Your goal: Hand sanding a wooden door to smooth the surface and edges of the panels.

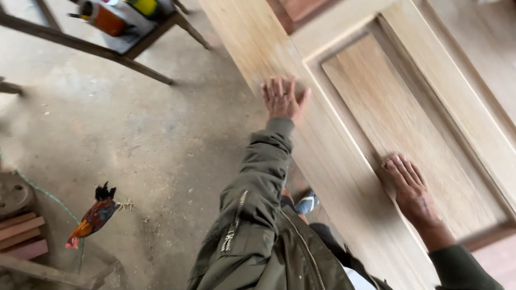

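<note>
The left hand (281, 100) lies flat on the outer frame of a pale wooden door (344, 177), its grip open with the fingers spread and the palm pressed to the wood. The right hand (411, 189) also rests flat, its grip open and holding nothing, fingers together at the lower edge of the door's recessed panel (398, 123). The door stretches between and beyond both hands, its bare, unfinished grain running lengthwise; the panel sits just ahead of the right hand and to the right of the left hand. Both arms wear dark olive jacket sleeves (258, 182).

To the left of the left hand spreads a grey concrete floor (134, 129), dusty and scattered with shavings. Well off to that side a rooster (92, 217) with red-brown feathers and a black tail stands on the floor, near stacked wood strips (21, 236). Farther beyond the left hand, a dark wooden stand (107, 51) carries some containers (107, 16).
</note>
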